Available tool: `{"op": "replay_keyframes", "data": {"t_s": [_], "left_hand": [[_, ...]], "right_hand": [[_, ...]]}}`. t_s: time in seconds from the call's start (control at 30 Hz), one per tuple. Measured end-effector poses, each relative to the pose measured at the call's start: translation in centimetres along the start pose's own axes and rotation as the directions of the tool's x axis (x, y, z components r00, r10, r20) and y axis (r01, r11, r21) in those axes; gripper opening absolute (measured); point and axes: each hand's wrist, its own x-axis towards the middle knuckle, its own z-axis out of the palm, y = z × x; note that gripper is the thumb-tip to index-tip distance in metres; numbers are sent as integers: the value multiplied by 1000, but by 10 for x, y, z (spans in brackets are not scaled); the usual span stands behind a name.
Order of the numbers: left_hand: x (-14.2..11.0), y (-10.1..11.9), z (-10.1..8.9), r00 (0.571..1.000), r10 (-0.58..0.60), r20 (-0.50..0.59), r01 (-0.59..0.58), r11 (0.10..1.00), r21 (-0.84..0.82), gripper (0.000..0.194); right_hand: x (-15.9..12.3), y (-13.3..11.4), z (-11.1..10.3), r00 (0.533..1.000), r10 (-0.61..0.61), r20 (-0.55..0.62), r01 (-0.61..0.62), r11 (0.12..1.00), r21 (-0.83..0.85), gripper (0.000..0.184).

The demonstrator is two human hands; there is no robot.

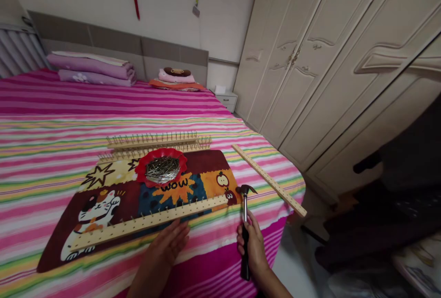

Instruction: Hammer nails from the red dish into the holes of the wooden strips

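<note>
My right hand (254,239) is wrapped round the black grip of a claw hammer (245,210), whose head points away from me. Just below a pale wooden strip (151,219), my left hand (168,243) lies with its fingers stretched out, holding nothing; whether the fingertips touch the wood I cannot tell. Nails stand upright in a row along the far side of this strip, and small holes run along its near side. The strip rests across a patterned mat (127,192) with a cat and apples on it. Behind it, a red scalloped dish (140,171) holds many loose nails (161,169).
Beyond the dish lie wooden strips (151,143) bristling with upright nails. Another holed strip (270,180) lies to the right, its near end by the bed's edge. Striped bedding (62,137) covers the bed; folded quilts (93,69) sit by the headboard. Wardrobes (303,59) line the right.
</note>
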Motion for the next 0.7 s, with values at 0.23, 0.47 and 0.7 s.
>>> {"op": "replay_keyframes", "data": {"t_s": [0.23, 0.47, 0.7], "left_hand": [[4, 15, 18, 994, -100, -55, 95, 993, -75, 31], [-6, 26, 11, 991, -15, -130, 11, 999, -37, 23], [-38, 74, -82, 518, 637, -571, -423, 771, 477, 32]], "right_hand": [[0, -1, 0, 1000, -13, -13, 12, 1000, -12, 57], [-6, -5, 1, 1000, -9, -8, 9, 1000, -14, 52], [-6, -6, 0, 1000, 18, -1, -18, 999, -27, 49]]}}
